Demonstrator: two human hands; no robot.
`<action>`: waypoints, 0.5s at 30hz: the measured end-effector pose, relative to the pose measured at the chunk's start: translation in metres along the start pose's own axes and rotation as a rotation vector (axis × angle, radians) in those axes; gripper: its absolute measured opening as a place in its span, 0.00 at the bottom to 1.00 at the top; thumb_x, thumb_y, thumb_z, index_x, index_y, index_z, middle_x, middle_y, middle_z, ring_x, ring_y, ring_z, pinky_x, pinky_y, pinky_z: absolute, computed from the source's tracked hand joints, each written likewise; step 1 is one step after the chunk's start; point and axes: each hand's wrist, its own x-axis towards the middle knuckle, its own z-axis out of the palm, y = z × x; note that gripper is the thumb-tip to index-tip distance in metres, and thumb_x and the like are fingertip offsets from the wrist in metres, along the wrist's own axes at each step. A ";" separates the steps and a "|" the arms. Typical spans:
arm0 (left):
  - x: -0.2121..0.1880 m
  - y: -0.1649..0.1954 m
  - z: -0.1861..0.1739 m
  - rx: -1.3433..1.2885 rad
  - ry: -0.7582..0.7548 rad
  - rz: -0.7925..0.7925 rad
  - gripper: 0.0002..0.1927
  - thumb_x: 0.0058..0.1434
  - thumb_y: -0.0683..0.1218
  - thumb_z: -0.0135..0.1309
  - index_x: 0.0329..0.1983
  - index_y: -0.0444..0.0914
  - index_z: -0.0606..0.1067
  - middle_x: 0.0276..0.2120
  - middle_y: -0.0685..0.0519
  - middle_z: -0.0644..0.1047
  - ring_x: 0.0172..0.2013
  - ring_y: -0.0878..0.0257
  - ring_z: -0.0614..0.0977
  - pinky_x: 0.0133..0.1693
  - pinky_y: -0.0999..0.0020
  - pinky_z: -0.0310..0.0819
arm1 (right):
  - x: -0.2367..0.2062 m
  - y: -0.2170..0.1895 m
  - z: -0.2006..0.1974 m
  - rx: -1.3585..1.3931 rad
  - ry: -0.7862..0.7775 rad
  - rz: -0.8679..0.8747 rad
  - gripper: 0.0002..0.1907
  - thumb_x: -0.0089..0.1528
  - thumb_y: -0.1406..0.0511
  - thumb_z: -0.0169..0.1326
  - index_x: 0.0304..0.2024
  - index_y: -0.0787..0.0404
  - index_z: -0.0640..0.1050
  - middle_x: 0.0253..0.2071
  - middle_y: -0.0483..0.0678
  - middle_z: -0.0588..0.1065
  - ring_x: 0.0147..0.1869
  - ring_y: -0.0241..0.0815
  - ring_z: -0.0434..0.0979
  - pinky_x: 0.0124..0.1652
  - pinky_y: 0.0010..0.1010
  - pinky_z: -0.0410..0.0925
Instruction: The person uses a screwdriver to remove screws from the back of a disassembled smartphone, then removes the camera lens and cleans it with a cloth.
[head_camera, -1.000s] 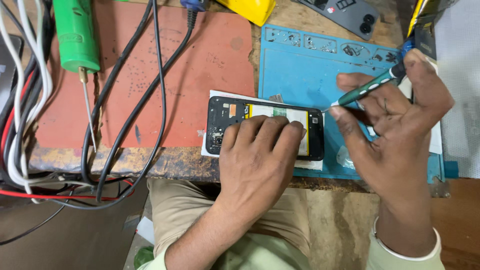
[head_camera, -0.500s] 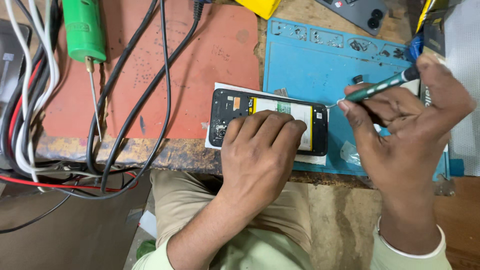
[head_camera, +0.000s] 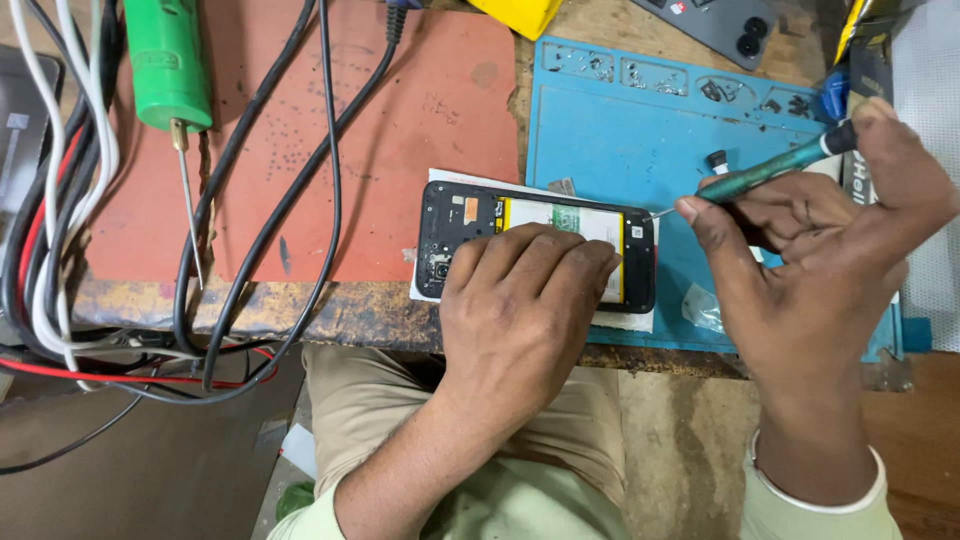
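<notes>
Left hand (head_camera: 520, 310) lies flat, fingers spread, pressing the opened phone (head_camera: 470, 225) onto the worktop (head_camera: 330, 310). The phone lies across the seam of the blue mat (head_camera: 610, 150) and the red mat (head_camera: 420, 110). Right hand (head_camera: 820, 270) pinches a green screwdriver (head_camera: 765, 172), whose tip sits at the phone's right end. A green soldering iron (head_camera: 168, 65) lies well left of the phone, among cables (head_camera: 270, 190).

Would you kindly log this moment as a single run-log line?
left hand: pressing down opened phone | right hand: holds green screwdriver, tip at phone's right end | surface: blue mat
</notes>
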 end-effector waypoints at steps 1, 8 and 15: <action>0.001 0.001 0.002 -0.002 0.017 -0.001 0.06 0.69 0.46 0.62 0.45 0.42 0.78 0.41 0.57 0.79 0.48 0.60 0.81 0.48 0.62 0.68 | -0.001 0.001 0.000 0.003 0.008 0.015 0.41 0.75 0.82 0.57 0.73 0.53 0.44 0.61 0.57 0.63 0.56 0.47 0.79 0.59 0.34 0.83; 0.002 0.001 0.003 -0.024 0.052 0.020 0.09 0.67 0.48 0.66 0.44 0.42 0.78 0.40 0.57 0.78 0.45 0.60 0.80 0.47 0.62 0.67 | 0.009 -0.014 0.013 0.041 0.059 -0.005 0.45 0.75 0.84 0.53 0.74 0.48 0.39 0.64 0.65 0.60 0.55 0.54 0.79 0.53 0.38 0.82; -0.004 -0.005 -0.008 -0.219 0.135 0.031 0.12 0.63 0.45 0.70 0.47 0.43 0.79 0.42 0.58 0.79 0.48 0.61 0.82 0.48 0.66 0.71 | -0.005 -0.063 0.029 0.709 0.506 0.474 0.51 0.66 0.77 0.54 0.77 0.57 0.33 0.40 0.62 0.78 0.31 0.50 0.83 0.35 0.40 0.83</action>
